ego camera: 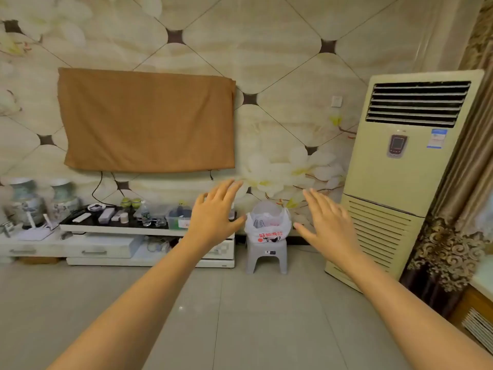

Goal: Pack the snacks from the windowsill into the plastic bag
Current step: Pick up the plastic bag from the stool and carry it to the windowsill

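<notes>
A white plastic bag with red print stands open on a small grey stool against the far wall. Pale items show through its thin sides. Both my arms stretch forward at chest height. My left hand hovers left of the bag, fingers straight and spread, holding nothing. My right hand hovers right of the bag, fingers straight, also empty. Both hands are well in front of the bag and apart from it. No snacks are visible outside the bag, and only a corner of the windowsill shows at the right edge.
A low white TV cabinet with bottles, remotes and boxes runs along the wall at left. A cloth-covered screen hangs above it. A tall cream air conditioner stands right of the stool, with a patterned curtain beside it. Tiled floor lies between.
</notes>
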`<action>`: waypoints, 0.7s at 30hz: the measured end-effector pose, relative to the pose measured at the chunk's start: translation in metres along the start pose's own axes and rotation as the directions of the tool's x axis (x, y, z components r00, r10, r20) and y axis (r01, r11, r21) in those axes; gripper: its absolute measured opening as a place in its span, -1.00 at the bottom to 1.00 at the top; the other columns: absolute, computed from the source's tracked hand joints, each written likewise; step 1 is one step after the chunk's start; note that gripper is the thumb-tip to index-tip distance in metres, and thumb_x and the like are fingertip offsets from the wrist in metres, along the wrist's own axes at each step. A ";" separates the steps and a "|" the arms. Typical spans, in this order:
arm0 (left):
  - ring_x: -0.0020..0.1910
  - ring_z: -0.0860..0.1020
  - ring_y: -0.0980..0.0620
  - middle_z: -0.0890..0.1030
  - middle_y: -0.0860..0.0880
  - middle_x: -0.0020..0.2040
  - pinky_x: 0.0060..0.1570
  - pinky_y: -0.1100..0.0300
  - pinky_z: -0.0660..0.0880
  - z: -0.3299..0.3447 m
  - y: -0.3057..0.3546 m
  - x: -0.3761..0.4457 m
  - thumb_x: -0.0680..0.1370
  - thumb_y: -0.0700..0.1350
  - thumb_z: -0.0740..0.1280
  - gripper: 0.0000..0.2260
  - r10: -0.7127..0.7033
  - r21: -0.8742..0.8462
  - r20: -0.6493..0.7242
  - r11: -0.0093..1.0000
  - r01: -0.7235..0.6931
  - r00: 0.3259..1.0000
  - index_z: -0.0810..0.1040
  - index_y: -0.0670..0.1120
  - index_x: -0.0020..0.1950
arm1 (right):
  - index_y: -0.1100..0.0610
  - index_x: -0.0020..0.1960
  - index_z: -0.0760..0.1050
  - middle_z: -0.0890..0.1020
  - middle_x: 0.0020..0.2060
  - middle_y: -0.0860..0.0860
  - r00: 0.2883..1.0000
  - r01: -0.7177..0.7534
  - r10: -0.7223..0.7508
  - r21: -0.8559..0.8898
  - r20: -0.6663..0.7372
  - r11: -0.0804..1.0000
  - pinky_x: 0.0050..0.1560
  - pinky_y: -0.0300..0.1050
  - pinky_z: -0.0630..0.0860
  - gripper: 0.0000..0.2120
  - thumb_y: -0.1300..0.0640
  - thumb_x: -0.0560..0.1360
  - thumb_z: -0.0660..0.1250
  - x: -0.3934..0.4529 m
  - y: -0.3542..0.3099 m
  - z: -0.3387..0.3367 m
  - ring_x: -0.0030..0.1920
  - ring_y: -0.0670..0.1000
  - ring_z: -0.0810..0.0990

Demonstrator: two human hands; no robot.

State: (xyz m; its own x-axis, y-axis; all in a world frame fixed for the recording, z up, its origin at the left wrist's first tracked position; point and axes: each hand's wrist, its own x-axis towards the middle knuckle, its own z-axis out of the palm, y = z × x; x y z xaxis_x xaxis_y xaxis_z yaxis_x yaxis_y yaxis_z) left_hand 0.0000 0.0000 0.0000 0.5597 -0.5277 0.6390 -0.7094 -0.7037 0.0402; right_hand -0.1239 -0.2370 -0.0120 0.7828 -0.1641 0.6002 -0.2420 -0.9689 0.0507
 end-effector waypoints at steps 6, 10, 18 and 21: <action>0.48 0.19 0.05 0.15 0.06 0.55 0.34 0.05 0.22 0.083 -0.016 0.068 0.52 0.24 0.22 -0.31 -0.015 0.016 0.101 1.000 0.014 0.995 0.04 0.07 0.56 | 0.08 0.52 0.17 0.32 0.46 0.02 0.999 -0.007 0.005 0.053 0.050 0.999 0.33 0.03 0.30 -0.31 -0.19 0.51 0.26 0.063 0.030 0.080 0.43 0.06 0.32; 0.45 0.24 0.03 0.23 0.06 0.51 0.32 0.03 0.24 0.144 -0.050 0.113 0.51 0.22 0.25 -0.32 -0.033 -0.008 0.115 0.999 0.034 0.993 0.09 0.06 0.55 | 0.06 0.53 0.13 0.30 0.47 0.00 0.995 -0.006 -0.001 0.072 0.100 0.997 0.35 0.03 0.27 -0.33 -0.18 0.52 0.23 0.117 0.045 0.147 0.43 0.06 0.30; 0.43 0.28 -0.04 0.26 0.03 0.49 0.30 -0.05 0.28 0.294 -0.132 0.219 0.49 0.23 0.27 -0.32 -0.120 -0.045 0.277 0.989 0.138 0.953 0.13 0.05 0.53 | 0.01 0.48 0.20 0.35 0.42 -0.04 0.971 -0.007 0.001 0.025 0.238 1.000 0.20 -0.01 0.37 -0.41 -0.19 0.52 0.17 0.237 0.077 0.296 0.35 0.04 0.39; 0.44 0.26 -0.05 0.23 0.02 0.51 0.32 -0.05 0.25 0.344 -0.153 0.259 0.50 0.24 0.26 -0.31 -0.106 -0.029 0.345 0.992 0.123 0.933 0.12 0.04 0.54 | 0.06 0.43 0.32 0.46 0.34 0.00 0.969 -0.009 0.003 0.021 0.249 1.000 0.11 0.01 0.44 -0.43 -0.18 0.49 0.23 0.276 0.094 0.341 0.25 0.08 0.50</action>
State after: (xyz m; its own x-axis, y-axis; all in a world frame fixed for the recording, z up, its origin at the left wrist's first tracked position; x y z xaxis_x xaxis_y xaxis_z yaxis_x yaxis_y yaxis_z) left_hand 0.4014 -0.1926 -0.1045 0.7448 -0.5819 0.3267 -0.6472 -0.7491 0.1412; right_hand 0.2652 -0.4366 -0.1134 0.9001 -0.2080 0.3829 -0.2366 -0.9712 0.0285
